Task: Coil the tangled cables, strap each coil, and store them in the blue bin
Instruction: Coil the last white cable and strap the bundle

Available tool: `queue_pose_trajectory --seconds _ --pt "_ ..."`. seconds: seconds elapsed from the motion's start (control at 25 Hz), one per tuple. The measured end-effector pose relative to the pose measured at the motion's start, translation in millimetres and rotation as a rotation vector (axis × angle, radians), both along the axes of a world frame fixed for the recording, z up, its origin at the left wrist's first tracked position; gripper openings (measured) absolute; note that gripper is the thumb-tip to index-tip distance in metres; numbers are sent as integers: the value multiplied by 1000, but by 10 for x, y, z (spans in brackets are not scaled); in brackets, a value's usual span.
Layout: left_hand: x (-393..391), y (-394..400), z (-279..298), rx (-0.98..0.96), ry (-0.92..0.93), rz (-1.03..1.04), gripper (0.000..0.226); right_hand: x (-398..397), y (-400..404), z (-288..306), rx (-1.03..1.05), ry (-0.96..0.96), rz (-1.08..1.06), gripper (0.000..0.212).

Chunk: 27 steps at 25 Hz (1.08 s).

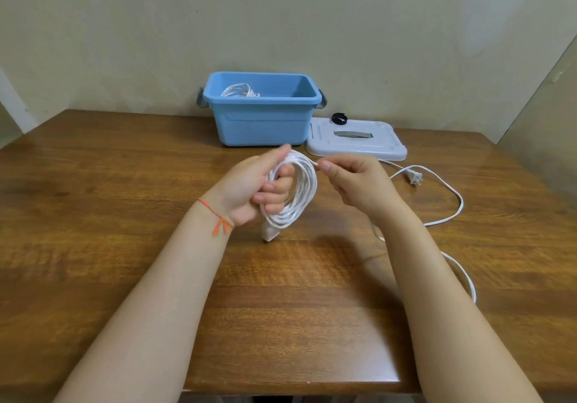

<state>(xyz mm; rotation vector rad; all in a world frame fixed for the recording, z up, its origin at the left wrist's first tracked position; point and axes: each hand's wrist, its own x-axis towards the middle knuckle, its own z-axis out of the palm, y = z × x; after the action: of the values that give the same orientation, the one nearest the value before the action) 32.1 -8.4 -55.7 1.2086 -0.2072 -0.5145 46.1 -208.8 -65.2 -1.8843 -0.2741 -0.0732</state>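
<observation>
My left hand (pixel 259 184) grips a white cable coil (pixel 301 193) of several loops, held upright over the table's middle. A connector end (pixel 270 233) hangs below the coil. My right hand (pixel 356 184) pinches the same cable just right of the coil's top. The loose remainder of the cable (pixel 449 190) trails across the table to the right and ends in a two-pin plug (pixel 415 177). The blue bin (pixel 262 109) stands open at the back, with another white coil (pixel 239 90) inside. A black strap (pixel 339 118) lies behind the lid.
The bin's grey-white lid (pixel 356 140) lies flat to the right of the bin. The wooden table (pixel 125 215) meets a wall behind the bin, and another wall closes in at the right. Part of the loose cable runs off near the table's right edge (pixel 468 284).
</observation>
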Motion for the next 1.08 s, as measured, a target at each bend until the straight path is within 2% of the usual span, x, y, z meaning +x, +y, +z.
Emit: queue_pose_trajectory --seconds 0.08,0.2,0.28,0.36,0.48,0.6,0.68,0.8,0.88,0.96,1.08 --pt "74 23 -36 -286 140 115 46 6 48 -37 -90 -35 -6 17" --pt "156 36 -106 -644 285 286 50 -7 185 -124 -404 -87 56 20" --pt "179 37 -135 -765 315 362 50 -27 271 -185 -557 -108 137 30" --pt "189 41 -131 -791 284 442 50 -65 324 -175 -622 -127 199 27" --pt "195 0 -121 -557 116 604 49 -139 360 -79 -646 -120 250 17" --pt "153 -105 -135 -140 -171 707 40 -233 397 13 -610 -156 293 30" --pt "99 -188 -141 143 -335 649 36 -295 394 81 -543 -219 308 28" --pt "57 -211 -158 382 -371 427 44 -304 271 208 -294 -246 283 14" --pt "50 -167 -152 360 -269 194 53 -256 116 273 -110 -225 246 11" --pt "29 -101 -122 237 -113 -18 56 -190 -40 276 63 -152 204 6" --pt "-42 -61 -87 138 -64 -224 48 -105 -149 216 308 50 260 6"
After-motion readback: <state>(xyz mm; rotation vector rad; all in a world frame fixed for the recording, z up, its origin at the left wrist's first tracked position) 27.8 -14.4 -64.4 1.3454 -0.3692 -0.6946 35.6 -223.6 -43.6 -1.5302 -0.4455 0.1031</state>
